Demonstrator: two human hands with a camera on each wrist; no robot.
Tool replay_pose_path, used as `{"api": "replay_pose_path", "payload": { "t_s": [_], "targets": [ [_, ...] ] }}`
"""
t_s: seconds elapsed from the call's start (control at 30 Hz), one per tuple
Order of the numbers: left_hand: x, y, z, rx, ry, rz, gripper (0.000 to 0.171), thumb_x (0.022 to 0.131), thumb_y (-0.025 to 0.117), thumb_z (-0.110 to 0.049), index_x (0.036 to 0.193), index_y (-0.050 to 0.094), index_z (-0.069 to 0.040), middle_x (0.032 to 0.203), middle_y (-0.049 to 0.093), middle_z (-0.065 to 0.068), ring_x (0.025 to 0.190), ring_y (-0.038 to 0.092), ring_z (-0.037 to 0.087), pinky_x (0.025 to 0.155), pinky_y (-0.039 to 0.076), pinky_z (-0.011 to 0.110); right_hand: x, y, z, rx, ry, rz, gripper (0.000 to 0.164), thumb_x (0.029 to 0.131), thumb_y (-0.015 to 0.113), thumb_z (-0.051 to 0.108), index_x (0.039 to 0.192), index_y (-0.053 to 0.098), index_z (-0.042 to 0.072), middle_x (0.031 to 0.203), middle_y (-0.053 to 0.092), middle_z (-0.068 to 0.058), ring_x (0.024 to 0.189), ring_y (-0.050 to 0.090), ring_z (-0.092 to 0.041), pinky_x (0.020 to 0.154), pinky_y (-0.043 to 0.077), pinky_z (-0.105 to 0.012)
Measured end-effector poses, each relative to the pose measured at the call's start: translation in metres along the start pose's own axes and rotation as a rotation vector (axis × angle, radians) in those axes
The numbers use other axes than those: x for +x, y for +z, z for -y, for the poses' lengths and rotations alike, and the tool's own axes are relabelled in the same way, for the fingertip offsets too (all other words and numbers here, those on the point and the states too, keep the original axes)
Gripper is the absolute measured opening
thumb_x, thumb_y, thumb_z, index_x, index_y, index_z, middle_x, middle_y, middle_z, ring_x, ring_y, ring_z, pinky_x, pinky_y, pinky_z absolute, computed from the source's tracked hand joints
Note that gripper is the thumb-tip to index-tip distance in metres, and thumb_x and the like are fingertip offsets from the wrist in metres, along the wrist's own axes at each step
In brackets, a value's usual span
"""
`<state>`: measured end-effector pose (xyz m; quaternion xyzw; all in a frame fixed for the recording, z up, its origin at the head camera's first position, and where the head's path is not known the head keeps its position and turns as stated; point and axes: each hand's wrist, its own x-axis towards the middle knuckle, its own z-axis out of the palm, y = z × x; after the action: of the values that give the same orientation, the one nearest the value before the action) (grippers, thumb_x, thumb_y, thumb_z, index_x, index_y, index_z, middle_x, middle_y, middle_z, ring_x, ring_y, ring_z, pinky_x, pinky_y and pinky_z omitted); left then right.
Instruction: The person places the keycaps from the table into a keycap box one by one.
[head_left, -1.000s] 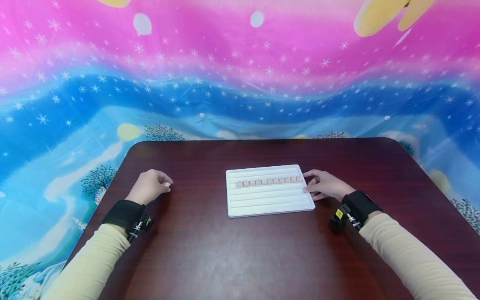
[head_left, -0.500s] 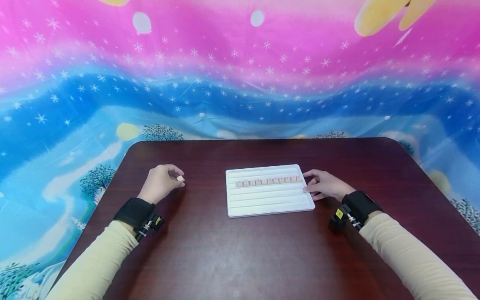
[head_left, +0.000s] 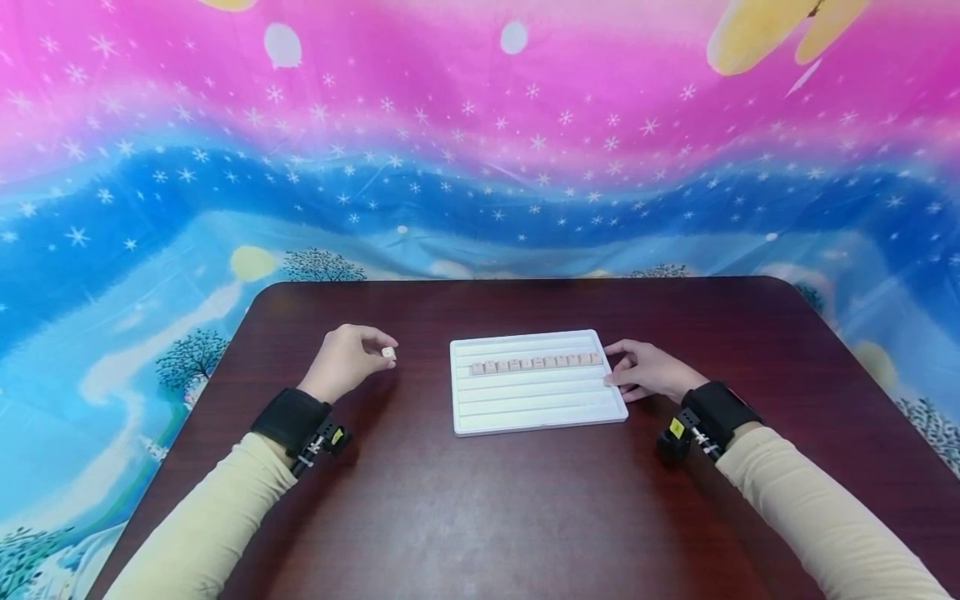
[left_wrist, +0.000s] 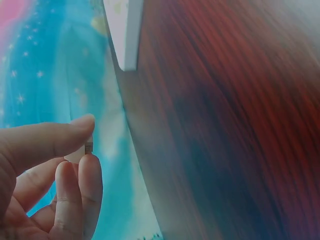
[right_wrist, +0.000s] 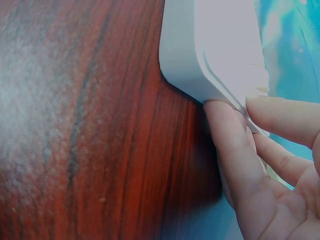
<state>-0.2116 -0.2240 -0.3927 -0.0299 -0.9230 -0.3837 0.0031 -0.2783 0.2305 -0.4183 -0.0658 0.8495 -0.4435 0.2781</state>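
My left hand (head_left: 347,364), left of the tray, pinches a small cream keycap (head_left: 388,353) between thumb and fingertips. In the left wrist view the keycap (left_wrist: 76,154) is mostly covered by those fingers, and a small dark mark shows on its side. A white tray (head_left: 540,408) with long stepped ridges lies in the middle of the table. Along one of its upper ridges runs a row of beige keycaps (head_left: 527,364). My right hand (head_left: 651,368) grips the tray's right edge, thumb on the rim and fingers against the side wall (right_wrist: 185,65).
The dark red-brown wooden table (head_left: 480,517) has rounded far corners. Behind it hangs a pink and blue snow-patterned cloth (head_left: 465,167). A black strap with a small camera sits on each wrist.
My left hand has moved right and slightly away from me, bringing the pinched keycap nearer the tray. My right hand and the tray stay in place.
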Motion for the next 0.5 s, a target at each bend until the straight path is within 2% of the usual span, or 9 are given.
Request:
{"api": "replay_pose_path", "payload": {
  "t_s": [0.23,0.5],
  "targets": [
    [0.009,0.019,-0.021,-0.016,-0.007,0.039,0.026,0.09,0.077,-0.006,0.116,0.076,-0.001,0.1,0.075,0.009,0.086,0.067,0.023,0.076,0.055,0.037,-0.001,0.002,0.002,-0.009,0.005,-0.009,0.068,0.098,0.07,0.009,0.152,0.031,-0.009,0.101,0.057,-0.016,0.076,0.063,-0.021,0.072,0.06,-0.034],
    [0.026,0.046,-0.039,-0.049,0.008,0.074,0.022,0.087,0.082,-0.009,0.109,0.078,-0.004,0.099,0.073,0.008,0.087,0.063,0.024,0.077,0.053,0.037,-0.001,0.0,0.001,-0.008,0.005,-0.011,0.069,0.098,0.07,0.008,0.152,0.031,-0.009,0.1,0.056,-0.017,0.076,0.062,-0.022,0.072,0.06,-0.035]
  ]
}}
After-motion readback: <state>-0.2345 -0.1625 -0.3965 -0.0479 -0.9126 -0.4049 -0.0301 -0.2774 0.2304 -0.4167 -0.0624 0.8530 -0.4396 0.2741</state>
